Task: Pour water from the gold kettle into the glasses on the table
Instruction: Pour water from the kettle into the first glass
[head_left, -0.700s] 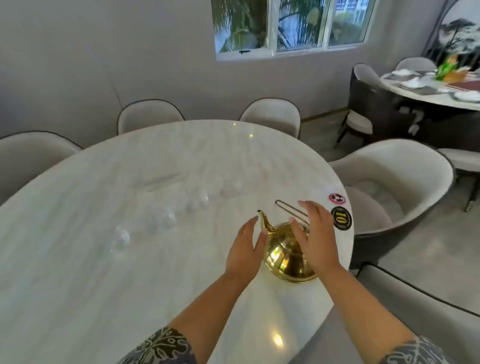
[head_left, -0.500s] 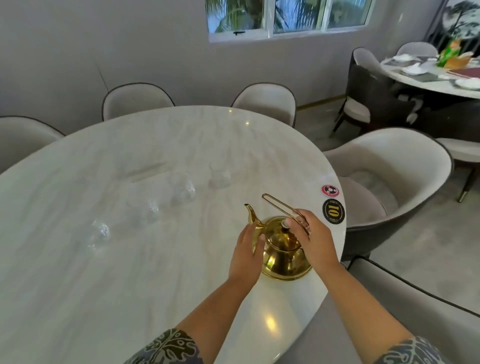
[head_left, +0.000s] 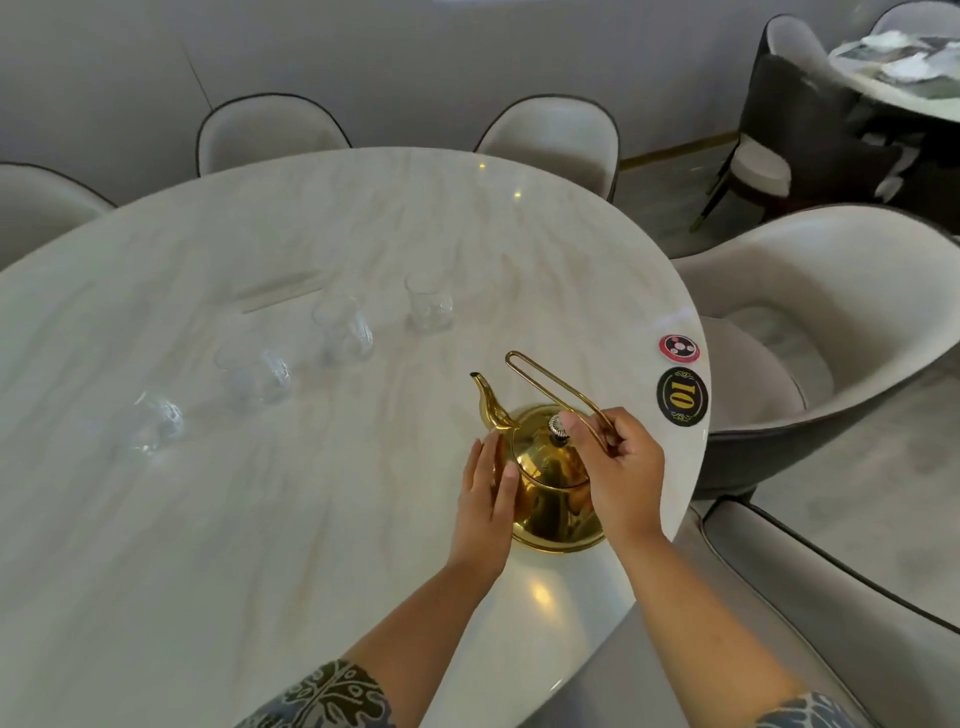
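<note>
Right hand (head_left: 621, 470) grips gold kettle (head_left: 553, 493) handle; left hand (head_left: 485, 499) flat against body.

Polished gold metal kettle (head_left: 550, 483), clear glasses (head_left: 343, 330), glossy marble-look table (head_left: 260, 519), matt upholstered chairs (head_left: 831, 291).

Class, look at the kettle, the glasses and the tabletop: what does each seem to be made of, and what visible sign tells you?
Gold kettle: probably polished metal with a gold finish; its body mirrors its surroundings. Glasses: clear glass by the look; the table shows through them. Table: pale, glossy, veined surface reflecting lights, likely marble or an imitation; the picture cannot settle which.
</note>
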